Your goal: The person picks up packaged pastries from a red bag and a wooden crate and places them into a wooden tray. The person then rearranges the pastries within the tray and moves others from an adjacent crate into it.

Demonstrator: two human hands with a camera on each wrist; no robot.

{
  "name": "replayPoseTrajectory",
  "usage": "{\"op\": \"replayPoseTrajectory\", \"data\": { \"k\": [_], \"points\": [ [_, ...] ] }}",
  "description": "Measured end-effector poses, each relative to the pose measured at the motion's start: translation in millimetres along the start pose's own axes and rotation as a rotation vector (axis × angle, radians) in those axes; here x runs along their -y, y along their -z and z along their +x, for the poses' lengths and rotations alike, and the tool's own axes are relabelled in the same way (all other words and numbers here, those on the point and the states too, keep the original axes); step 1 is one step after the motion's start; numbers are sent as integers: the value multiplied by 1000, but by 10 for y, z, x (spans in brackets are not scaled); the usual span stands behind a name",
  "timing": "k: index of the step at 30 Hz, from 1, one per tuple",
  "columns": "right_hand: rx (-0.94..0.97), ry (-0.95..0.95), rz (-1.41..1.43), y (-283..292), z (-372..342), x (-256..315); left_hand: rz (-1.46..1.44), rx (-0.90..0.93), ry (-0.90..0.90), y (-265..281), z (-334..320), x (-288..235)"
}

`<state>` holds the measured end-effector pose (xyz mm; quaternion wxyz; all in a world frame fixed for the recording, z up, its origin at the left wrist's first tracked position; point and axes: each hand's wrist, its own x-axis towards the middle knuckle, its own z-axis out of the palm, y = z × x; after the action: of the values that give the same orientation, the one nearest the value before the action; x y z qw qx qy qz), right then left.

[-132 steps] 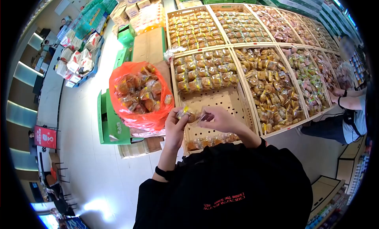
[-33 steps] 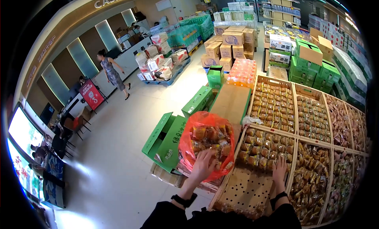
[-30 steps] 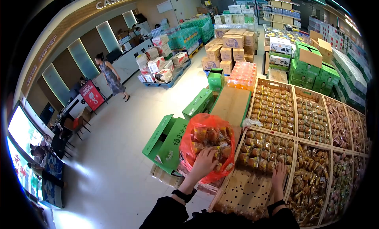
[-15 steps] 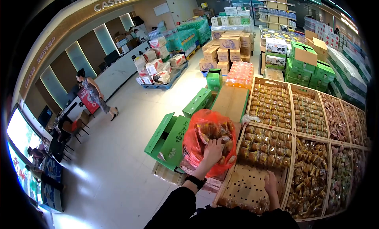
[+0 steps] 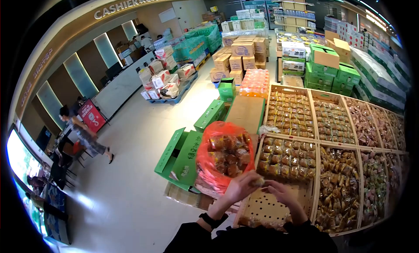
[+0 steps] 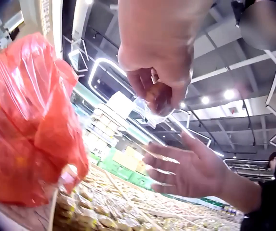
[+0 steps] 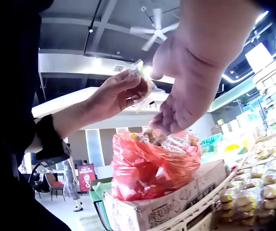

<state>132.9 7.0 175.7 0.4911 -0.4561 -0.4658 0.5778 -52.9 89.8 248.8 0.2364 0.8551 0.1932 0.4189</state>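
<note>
My left hand (image 5: 241, 188) pinches a small brown bun in a clear wrapper (image 7: 142, 88), held up over the near edge of a wooden crate (image 5: 284, 203). Facing it, my right hand (image 5: 282, 194) has its fingers loosely extended and holds nothing; in the left wrist view its palm shows below the bun. A red plastic bag (image 5: 205, 166) full of similar wrapped buns stands just left of both hands. In the crate, rows of wrapped buns (image 5: 288, 158) fill the far part, with a perforated bare bottom nearer me.
More crates of wrapped buns (image 5: 338, 187) adjoin on the right and behind. Green cartons (image 5: 187, 159) stand left of the bag, and a flat cardboard box (image 5: 247, 113) lies beyond it. A person (image 5: 85, 133) walks across the floor at left, near a red sign (image 5: 92, 115).
My left hand has come out of the red bag and moved right with a wrapped bun. My right hand has left the bun rows and come toward it. The person walks farther left.
</note>
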Motion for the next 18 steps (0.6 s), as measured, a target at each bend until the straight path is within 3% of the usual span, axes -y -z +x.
{"op": "replayPoseTrajectory", "data": {
  "k": [3, 5, 7, 8, 9, 11, 18],
  "points": [
    [240, -175, 870, 51, 83, -12, -36, 28, -206, -137, -18, -111],
    [156, -195, 899, 95, 35, 5, -89, 111, -167, -161, -38, -173],
    [37, -103, 656, 123, -7, -39, -58, 178, -179, -162, -13, -217],
    [-7, -136, 588, 40, -50, 223, -40, 135, -212, -209, -25, -186],
    [25, -134, 670, 108, -41, 129, -2, 121, -189, -200, -38, -220],
    [-122, -118, 535, 101, -95, 282, 43, 97, -195, -271, -75, -113],
    [-236, -6, 514, 81, -258, 520, -104, -40, 91, -323, -132, -183]
  ]
}}
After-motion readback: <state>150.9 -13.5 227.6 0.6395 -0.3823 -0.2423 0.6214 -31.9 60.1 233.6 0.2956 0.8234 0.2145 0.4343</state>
